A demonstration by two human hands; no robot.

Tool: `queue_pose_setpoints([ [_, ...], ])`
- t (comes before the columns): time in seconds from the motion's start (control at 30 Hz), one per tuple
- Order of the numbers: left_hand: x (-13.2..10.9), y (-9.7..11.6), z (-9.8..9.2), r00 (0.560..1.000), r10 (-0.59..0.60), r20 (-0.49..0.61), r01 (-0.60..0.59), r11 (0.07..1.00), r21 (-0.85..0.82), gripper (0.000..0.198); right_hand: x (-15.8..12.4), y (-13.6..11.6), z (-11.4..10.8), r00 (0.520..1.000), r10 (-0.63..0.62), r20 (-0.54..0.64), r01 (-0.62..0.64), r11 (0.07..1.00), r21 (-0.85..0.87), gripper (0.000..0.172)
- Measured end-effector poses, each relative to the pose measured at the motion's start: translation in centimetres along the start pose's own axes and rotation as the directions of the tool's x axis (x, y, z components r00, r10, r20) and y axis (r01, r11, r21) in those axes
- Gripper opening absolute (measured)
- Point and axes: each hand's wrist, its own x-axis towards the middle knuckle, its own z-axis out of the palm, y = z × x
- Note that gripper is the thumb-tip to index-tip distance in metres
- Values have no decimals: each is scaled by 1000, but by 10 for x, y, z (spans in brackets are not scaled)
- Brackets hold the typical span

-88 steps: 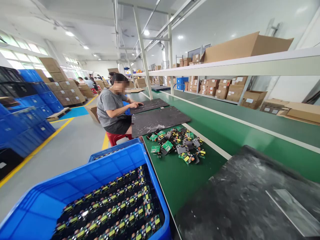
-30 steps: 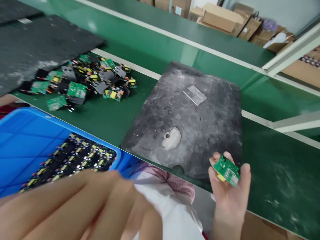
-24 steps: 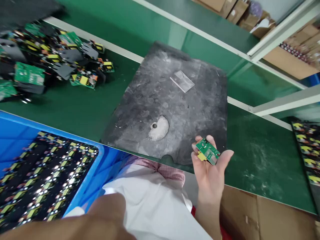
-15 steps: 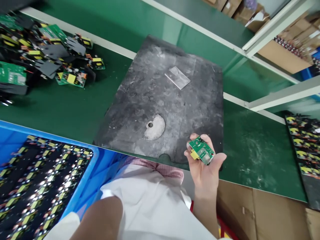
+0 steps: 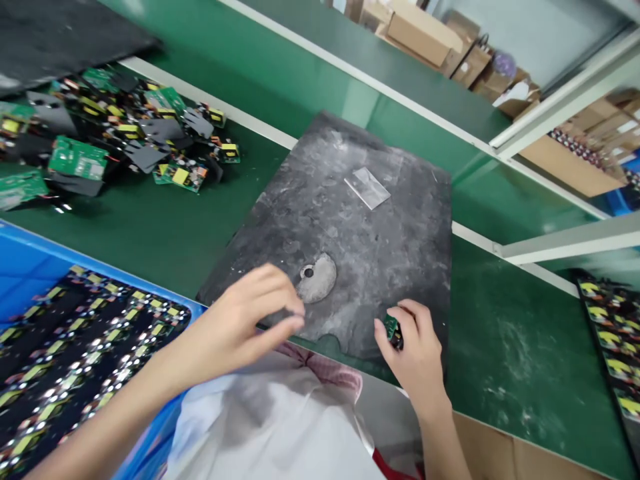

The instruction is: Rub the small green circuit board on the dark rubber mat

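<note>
Turned down from its earlier palm-up display, the right hand [image 5: 417,350] clamps the small green circuit board [image 5: 391,328] on edge against the dark mat [image 5: 360,227], while the left hand [image 5: 245,320], fingers loosely curled and empty, hovers just left of it.

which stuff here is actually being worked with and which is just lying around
In hand:
right hand gripping a small green board
left hand over the dark mat

Lying about:
loose board pile
blue crate
clear plastic piece

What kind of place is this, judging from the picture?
Probably an electronics assembly workshop: a long green bench holds a loose pile of circuit boards, a blue crate holds rows more, and cardboard boxes stand behind.
</note>
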Motion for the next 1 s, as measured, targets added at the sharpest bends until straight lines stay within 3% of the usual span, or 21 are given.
queue_pose_setpoints([
  [0.07, 13, -17, -9, 976, 44, 213, -113, 939, 325, 28, -3, 3, 4, 994, -64, 93, 72, 993, -95, 16],
  [0.13, 25, -33, -17, 947, 15, 322, -176, 862, 476, 46, -5, 4, 5, 986, -73, 152, 94, 987, -134, 23],
  [0.23, 38, -48, -27, 898, -26, 439, -242, 806, 541, 55, -6, 4, 4, 980, -84, 182, 102, 991, -91, 27],
  [0.37, 49, -53, -32, 834, -11, 552, -335, 784, 522, 45, -6, 6, 3, 981, -97, 168, 107, 993, -49, 22],
  [0.6, 72, -56, -9, 826, 91, 557, -416, 764, 493, 47, 2, 8, 5, 988, -31, 153, 22, 998, 62, 21],
  [0.77, 109, -50, 12, 772, 206, 601, -532, 726, 435, 47, 51, 12, 9, 993, -89, 72, 77, 985, 154, 20],
  [0.87, 130, -50, 18, 733, 283, 618, -574, 744, 341, 31, 81, 17, 19, 989, -129, 72, 117, 981, 154, 23],
  [0.93, 138, -54, 21, 753, 288, 592, -555, 762, 334, 19, 92, 21, 28, 981, -161, 105, 148, 981, 121, 24],
  [1.0, 139, -62, 25, 810, 262, 524, -497, 782, 377, 18, 94, 24, 36, 969, -202, 142, 194, 979, 66, 24],
])
